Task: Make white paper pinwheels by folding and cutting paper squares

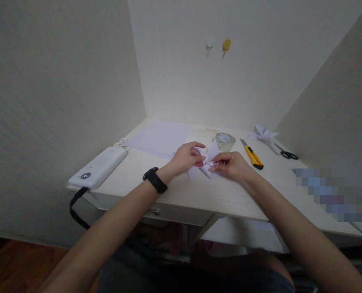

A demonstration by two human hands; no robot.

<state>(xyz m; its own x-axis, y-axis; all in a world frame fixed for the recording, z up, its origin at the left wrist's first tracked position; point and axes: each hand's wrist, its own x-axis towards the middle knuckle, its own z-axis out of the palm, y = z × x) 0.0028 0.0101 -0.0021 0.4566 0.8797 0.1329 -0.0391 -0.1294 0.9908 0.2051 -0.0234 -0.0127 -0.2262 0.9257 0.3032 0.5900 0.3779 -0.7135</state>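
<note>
A folded white paper piece [210,159] lies in the middle of the pale wooden desk [199,195], with pointed flaps sticking up. My left hand [186,157], with a black band on the wrist, pinches its left side. From the right, my right hand [232,165] grips the same piece, fingertips pressed at its centre. Both hands rest low on the desk top, almost touching each other.
A roll of clear tape [225,141] stands just behind the hands. A yellow utility knife [252,155], black-handled scissors [286,153] and another folded paper shape [264,133] lie to the right. Flat white sheets [161,137] and a white power bank [98,167] are on the left.
</note>
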